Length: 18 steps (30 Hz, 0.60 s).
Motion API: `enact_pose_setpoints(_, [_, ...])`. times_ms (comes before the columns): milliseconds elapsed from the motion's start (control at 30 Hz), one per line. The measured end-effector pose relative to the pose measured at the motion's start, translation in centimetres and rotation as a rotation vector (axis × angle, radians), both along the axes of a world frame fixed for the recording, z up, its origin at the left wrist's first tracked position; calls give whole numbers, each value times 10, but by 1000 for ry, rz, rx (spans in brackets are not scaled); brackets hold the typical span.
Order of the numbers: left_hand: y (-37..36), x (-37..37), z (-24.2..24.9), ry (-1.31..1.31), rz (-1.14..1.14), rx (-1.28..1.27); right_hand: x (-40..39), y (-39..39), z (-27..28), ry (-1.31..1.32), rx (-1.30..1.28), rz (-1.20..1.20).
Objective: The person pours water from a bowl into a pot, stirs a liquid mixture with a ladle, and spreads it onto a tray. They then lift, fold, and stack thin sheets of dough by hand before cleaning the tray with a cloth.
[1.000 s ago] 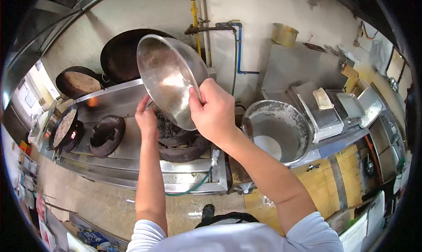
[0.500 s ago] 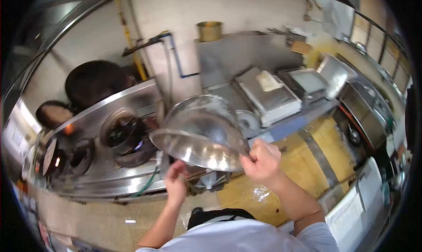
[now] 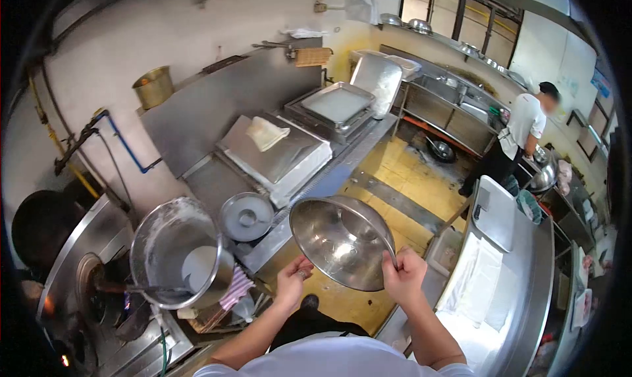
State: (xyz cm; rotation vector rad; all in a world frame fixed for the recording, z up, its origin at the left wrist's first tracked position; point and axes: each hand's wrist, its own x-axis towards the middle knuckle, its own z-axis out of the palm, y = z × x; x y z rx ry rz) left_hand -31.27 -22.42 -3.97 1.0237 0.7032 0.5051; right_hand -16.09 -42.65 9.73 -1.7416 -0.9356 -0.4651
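A large shiny metal bowl (image 3: 342, 245) hangs tilted in front of my body, its opening turned up and to the side. My right hand (image 3: 403, 274) grips its right rim, fingers closed over the edge. At the bowl's lower left is my left hand (image 3: 293, 281), its fingers curled close to the rim; whether they press on the metal is hard to tell. To the left stands a big metal pot (image 3: 148, 258) with whitish residue and some pale liquid inside. A lidded round container (image 3: 247, 208) sits between the pot and the bowl.
Stove burners (image 3: 89, 278) are at the left, one with a flame. A cloth lies on a covered white box (image 3: 283, 173). A long metal counter (image 3: 526, 278) runs along the right. Another person (image 3: 523, 124) in white stands bent over at the far right.
The view has swung to the right, away from the stove. The bowl has tipped so its inside faces me more. My left hand has come closer to its rim.
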Motion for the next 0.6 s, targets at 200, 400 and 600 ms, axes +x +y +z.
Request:
enact_pose_setpoints(200, [68, 98, -5, -121, 143, -10, 104, 71, -11, 293, -1, -97])
enact_pose_setpoints(400, [169, 188, 2, -181, 274, -60, 252, 197, -22, 664, 84, 3])
enact_pose_setpoints(600, [244, 272, 11, -187, 288, 143, 394, 302, 28, 746, 343, 63])
